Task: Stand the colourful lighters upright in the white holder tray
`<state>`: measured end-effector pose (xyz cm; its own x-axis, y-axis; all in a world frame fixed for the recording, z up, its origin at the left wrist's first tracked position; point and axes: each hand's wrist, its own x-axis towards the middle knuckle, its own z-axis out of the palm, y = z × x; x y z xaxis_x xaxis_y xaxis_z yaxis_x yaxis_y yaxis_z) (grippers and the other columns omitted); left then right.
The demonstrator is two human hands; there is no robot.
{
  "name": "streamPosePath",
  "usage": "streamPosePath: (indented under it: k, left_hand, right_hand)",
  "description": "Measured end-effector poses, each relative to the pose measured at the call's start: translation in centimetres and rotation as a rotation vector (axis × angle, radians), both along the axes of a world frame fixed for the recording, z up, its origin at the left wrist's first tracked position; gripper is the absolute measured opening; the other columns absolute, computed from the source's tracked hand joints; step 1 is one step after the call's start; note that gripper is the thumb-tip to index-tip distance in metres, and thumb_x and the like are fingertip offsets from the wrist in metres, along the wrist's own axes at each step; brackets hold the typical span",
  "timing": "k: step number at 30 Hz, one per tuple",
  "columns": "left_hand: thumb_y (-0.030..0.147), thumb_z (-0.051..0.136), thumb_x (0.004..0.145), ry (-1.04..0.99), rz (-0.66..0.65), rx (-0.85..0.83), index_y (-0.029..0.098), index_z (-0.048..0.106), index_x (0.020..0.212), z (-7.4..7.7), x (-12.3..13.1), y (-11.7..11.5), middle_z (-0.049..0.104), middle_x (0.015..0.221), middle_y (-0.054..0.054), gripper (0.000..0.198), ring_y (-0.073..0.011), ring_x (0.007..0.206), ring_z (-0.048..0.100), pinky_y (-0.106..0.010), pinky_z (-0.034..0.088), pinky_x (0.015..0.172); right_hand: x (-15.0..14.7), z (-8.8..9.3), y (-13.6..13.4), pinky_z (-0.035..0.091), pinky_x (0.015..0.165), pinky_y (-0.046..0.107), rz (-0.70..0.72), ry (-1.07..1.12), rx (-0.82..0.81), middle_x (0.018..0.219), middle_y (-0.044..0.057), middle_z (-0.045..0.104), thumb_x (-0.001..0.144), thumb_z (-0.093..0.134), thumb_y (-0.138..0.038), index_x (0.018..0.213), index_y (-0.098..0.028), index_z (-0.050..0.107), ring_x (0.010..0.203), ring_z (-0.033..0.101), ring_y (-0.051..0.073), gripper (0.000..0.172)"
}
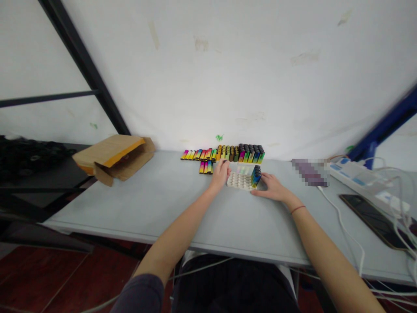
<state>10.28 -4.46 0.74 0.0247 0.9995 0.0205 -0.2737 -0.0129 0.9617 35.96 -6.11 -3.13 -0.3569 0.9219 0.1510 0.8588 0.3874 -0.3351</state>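
A white tray [240, 181] with rows of round holes lies on the table in front of me. At its right end stands a short row of blue-green, black-topped tubes [256, 175]. My right hand [273, 188] holds that end of the tray, thumb along the front edge and fingers beside the tubes. My left hand [220, 174] is closed at the tray's left end; a small dark tip shows at its fingers, but what it holds is hidden. Behind the tray, more black-topped gradient tubes [251, 153] stand upright in a block.
Yellow tubes [227, 152] stand left of the block, with multicoloured ones [198, 154] lying beside them. An open cardboard box [112, 154] rests at the table's left. To the right are a blurred-out purple item [311, 172], a phone [374, 219], a power strip [361, 180] and white cables.
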Motion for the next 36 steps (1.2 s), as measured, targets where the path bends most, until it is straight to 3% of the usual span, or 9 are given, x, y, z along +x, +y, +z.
streamPosePath:
  k: [4, 7, 14, 21, 27, 31, 36]
  left_hand:
    - [0.052, 0.062, 0.099, 0.321, -0.160, 0.433, 0.020, 0.066, 0.091, -1.1, 1.3, -1.0, 0.068, 0.084, -0.003, 0.033, -0.0159, 0.080, 0.064, -0.025, 0.053, 0.069]
    - [0.053, 0.067, 0.097, 0.430, -0.237, 0.606, 0.019, 0.076, 0.104, -1.8, 2.4, -1.5, 0.072, 0.113, -0.010, 0.036, -0.0220, 0.105, 0.067, -0.030, 0.058, 0.084]
    - [0.045, 0.065, 0.101, 0.542, -0.328, 0.577, 0.022, 0.079, 0.120, -3.2, 3.1, -1.4, 0.074, 0.116, -0.010, 0.033, -0.0231, 0.109, 0.068, -0.034, 0.060, 0.092]
    - [0.038, 0.066, 0.100, 0.657, -0.332, 0.612, 0.022, 0.077, 0.126, -2.8, 3.3, -1.9, 0.075, 0.115, -0.008, 0.032, -0.0216, 0.101, 0.071, -0.036, 0.059, 0.095]
    - [0.035, 0.072, 0.098, 0.735, -0.256, 0.621, 0.022, 0.069, 0.127, -2.7, 3.6, -2.3, 0.078, 0.117, -0.007, 0.032, -0.0219, 0.103, 0.074, -0.038, 0.059, 0.098]
    - [0.034, 0.068, 0.101, 0.936, -0.187, 0.775, 0.023, 0.072, 0.118, -2.4, 3.2, -2.5, 0.077, 0.118, -0.008, 0.020, -0.0245, 0.116, 0.070, -0.042, 0.054, 0.109]
    - [0.037, 0.061, 0.105, 1.091, -0.136, 0.959, 0.025, 0.073, 0.125, -2.0, 2.5, -2.4, 0.073, 0.122, -0.010, 0.027, -0.0248, 0.119, 0.067, -0.041, 0.053, 0.108]
  right_hand:
    - [0.0, 0.0, 0.0, 0.047, 0.114, 0.059, 0.011, 0.011, 0.004, 0.144, 0.023, 0.068, 0.081, 0.077, -0.066, 0.141, -0.011, 0.067, 0.130, 0.062, 0.046, 0.081]
    - [0.0, -0.1, 0.0, 0.048, 0.114, 0.060, 0.022, 0.027, 0.024, 0.143, 0.021, 0.069, 0.080, 0.079, -0.065, 0.142, -0.015, 0.067, 0.130, 0.062, 0.045, 0.080]
    - [0.1, -0.5, 0.2, 0.050, 0.111, 0.055, 0.006, 0.038, 0.042, 0.137, 0.019, 0.071, 0.079, 0.080, -0.068, 0.138, -0.018, 0.070, 0.127, 0.064, 0.043, 0.077]
    - [0.2, -0.8, 0.2, 0.052, 0.106, 0.052, 0.026, 0.048, 0.066, 0.127, 0.017, 0.074, 0.081, 0.079, -0.067, 0.130, -0.020, 0.073, 0.119, 0.066, 0.040, 0.068]
    - [0.3, -0.7, 0.3, 0.053, 0.104, 0.053, 0.041, 0.030, 0.050, 0.125, 0.018, 0.073, 0.082, 0.077, -0.067, 0.125, -0.018, 0.073, 0.116, 0.066, 0.040, 0.066]
    - [0.2, -0.6, 0.2, 0.052, 0.108, 0.055, 0.007, 0.027, 0.044, 0.132, 0.020, 0.071, 0.080, 0.079, -0.068, 0.130, -0.017, 0.071, 0.122, 0.064, 0.043, 0.072]
    - [0.0, -0.4, 0.1, 0.052, 0.109, 0.056, 0.004, 0.030, 0.032, 0.133, 0.021, 0.071, 0.079, 0.080, -0.067, 0.132, -0.015, 0.071, 0.123, 0.065, 0.043, 0.075]
